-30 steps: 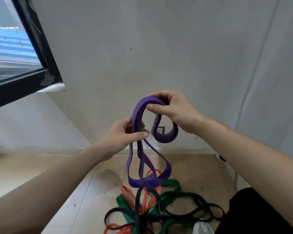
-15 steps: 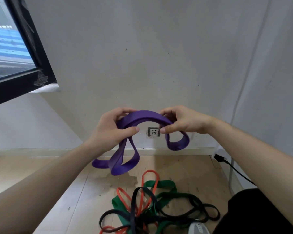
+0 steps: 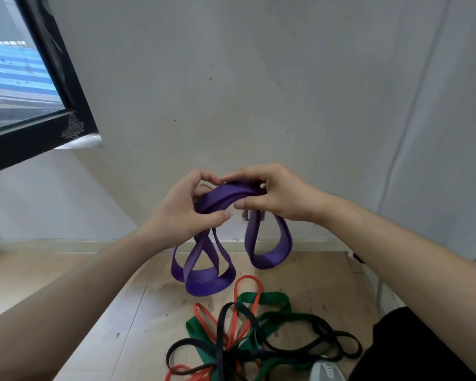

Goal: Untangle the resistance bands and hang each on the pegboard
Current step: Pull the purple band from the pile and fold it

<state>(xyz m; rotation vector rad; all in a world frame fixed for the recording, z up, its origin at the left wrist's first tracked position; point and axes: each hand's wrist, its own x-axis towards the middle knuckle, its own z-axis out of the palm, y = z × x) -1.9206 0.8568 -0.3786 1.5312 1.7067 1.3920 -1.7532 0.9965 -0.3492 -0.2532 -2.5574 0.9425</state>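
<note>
The left hand's (image 3: 180,218) thumb presses flat across the front of the purple band (image 3: 227,194), while its other fingers (image 3: 204,176) curl over the top edge. Their tips are hidden behind the rubber, so how far they wrap cannot be told. The right hand (image 3: 275,198) pinches the same short arch of band between its thumb underneath and its forefinger on top. Its remaining fingers are folded behind and mostly out of sight. The two hands nearly touch at the crown of the arch.

From the left grip two crossed loops hang down, overlapping so that it is hard to tell which strand passes in front. From the right grip one wider loop hangs, apart from the other two. None of the loops reaches the floor (image 3: 116,312).

Behind the right loop a wall socket (image 3: 246,215) shows only as a sliver, partly covered by band and thumb. Below, on the floor, lies a tangle of an orange band (image 3: 248,280), a green band (image 3: 272,298) and black bands (image 3: 338,336), their crossings too knotted to follow and the near part cut off by the frame. A grey object (image 3: 324,371) at the bottom edge is also cut off, beside dark clothing (image 3: 412,350). A black-framed window (image 3: 74,105) sits upper left.
</note>
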